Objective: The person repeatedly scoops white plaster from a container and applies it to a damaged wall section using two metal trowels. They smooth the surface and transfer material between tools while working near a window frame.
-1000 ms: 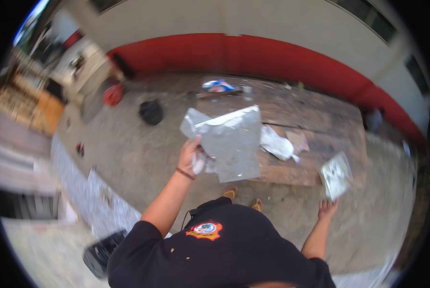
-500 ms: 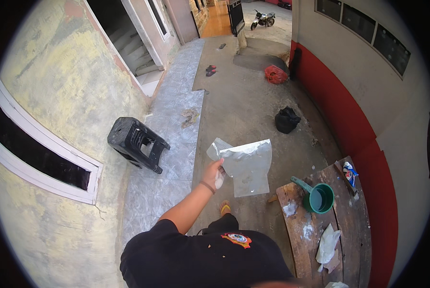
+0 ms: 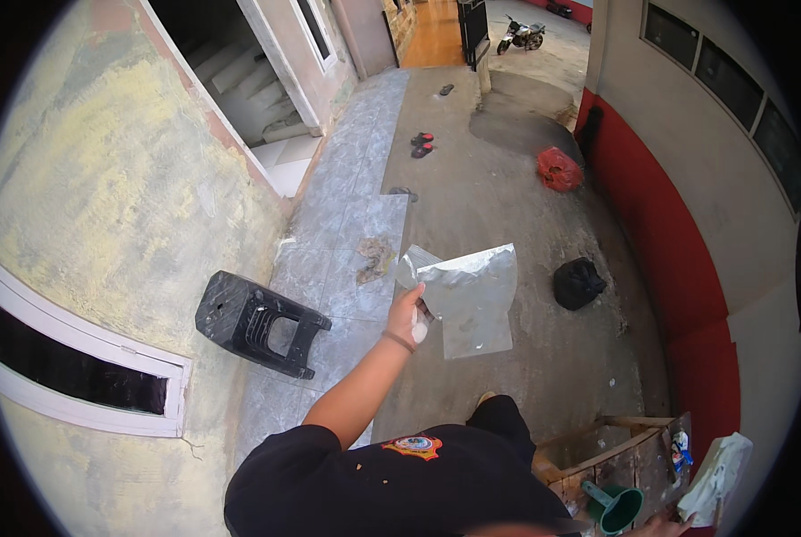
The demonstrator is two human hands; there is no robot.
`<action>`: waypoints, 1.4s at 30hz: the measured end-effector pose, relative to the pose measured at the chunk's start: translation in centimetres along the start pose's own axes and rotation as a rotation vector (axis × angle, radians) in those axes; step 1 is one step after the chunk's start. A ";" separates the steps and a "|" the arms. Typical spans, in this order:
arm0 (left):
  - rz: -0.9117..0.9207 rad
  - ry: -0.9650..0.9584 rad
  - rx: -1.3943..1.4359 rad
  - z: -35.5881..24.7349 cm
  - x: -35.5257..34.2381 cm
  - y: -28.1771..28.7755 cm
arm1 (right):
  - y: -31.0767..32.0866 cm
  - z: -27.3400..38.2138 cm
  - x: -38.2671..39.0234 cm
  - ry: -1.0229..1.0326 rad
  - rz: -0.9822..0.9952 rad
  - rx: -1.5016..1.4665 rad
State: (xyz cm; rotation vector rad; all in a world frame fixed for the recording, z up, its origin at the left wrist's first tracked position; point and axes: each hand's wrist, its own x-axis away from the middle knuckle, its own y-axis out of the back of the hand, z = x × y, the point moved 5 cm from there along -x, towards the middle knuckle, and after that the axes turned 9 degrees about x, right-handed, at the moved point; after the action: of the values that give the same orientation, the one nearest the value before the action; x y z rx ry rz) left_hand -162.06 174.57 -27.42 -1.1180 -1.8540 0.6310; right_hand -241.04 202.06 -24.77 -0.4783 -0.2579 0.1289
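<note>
To the left of our left grip (image 3: 409, 318) we see a blotchy yellowish wall (image 3: 105, 134), and well to its right a red-and-grey wall (image 3: 664, 237). Low on that right side is a wooden bench (image 3: 642, 465), partly cut off. Far ahead of the grip stands a motorcycle (image 3: 521, 38); nearer, a black stool (image 3: 239, 313) sits to its left and a black bag (image 3: 579, 284) to its right. The left grip is closed, thumb against fingers, on the left edge of a clear sheet (image 3: 472, 309) smeared white along its top. Our right grip (image 3: 664, 527), cropped by the lower border, is closed at the near edge of a white-coated board (image 3: 720, 472). Just left of that grip is a green dipper (image 3: 617, 510); beyond it, a blue-and-white packet (image 3: 681, 450) (its lettering is too small for us to read). Below the left grip, our shirt (image 3: 329, 492) bears a red-and-yellow emblem (image 3: 414, 447), likewise unreadable.
</note>
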 end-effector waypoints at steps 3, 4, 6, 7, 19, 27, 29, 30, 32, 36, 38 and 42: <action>-0.055 -0.088 0.027 -2.7 -9.5 -0.3 | -14.1 -8.8 4.4 -0.084 0.046 0.202; -0.031 -0.147 0.034 -4.0 -12.9 -0.7 | -18.7 -12.7 5.1 -0.167 0.043 0.195; -0.091 -0.154 0.080 -7.7 -18.0 -0.4 | -27.9 -20.7 6.6 -0.241 0.148 0.266; -0.101 -0.187 0.092 -10.0 -20.7 -0.8 | -33.0 -25.4 7.6 -0.276 0.227 0.290; -0.265 -0.516 0.249 -32.9 -47.4 -5.3 | -91.9 -65.8 36.1 -0.664 0.792 0.272; -0.313 -0.531 0.278 -50.1 -77.6 -14.9 | -118.0 -79.2 51.3 -0.752 0.775 0.454; -0.261 -0.540 0.276 -54.2 -85.8 -17.4 | -123.5 -82.4 53.4 -0.741 0.788 0.529; -0.290 -0.549 0.267 -56.0 -89.7 -17.8 | -126.2 -84.8 54.3 -0.760 0.806 0.530; -0.281 -0.589 0.219 -59.2 -97.6 -18.4 | -132.1 -90.3 55.1 -0.755 0.863 0.543; -0.386 -0.636 0.377 -63.8 -109.7 -17.6 | -146.3 -103.4 57.3 -0.712 0.888 0.703; -0.367 -0.719 0.406 -67.0 -114.8 -18.4 | -155.1 -109.6 61.2 -0.726 0.989 0.668; -0.670 -0.744 0.513 -71.2 -122.5 -18.8 | -172.0 -117.3 70.6 -0.714 1.094 0.787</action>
State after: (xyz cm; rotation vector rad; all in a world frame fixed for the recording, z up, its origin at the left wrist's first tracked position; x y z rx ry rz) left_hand -80.70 57.03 -27.55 0.1348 -2.2954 1.1103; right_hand -130.41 12.21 -29.23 0.2875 -0.5849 1.4305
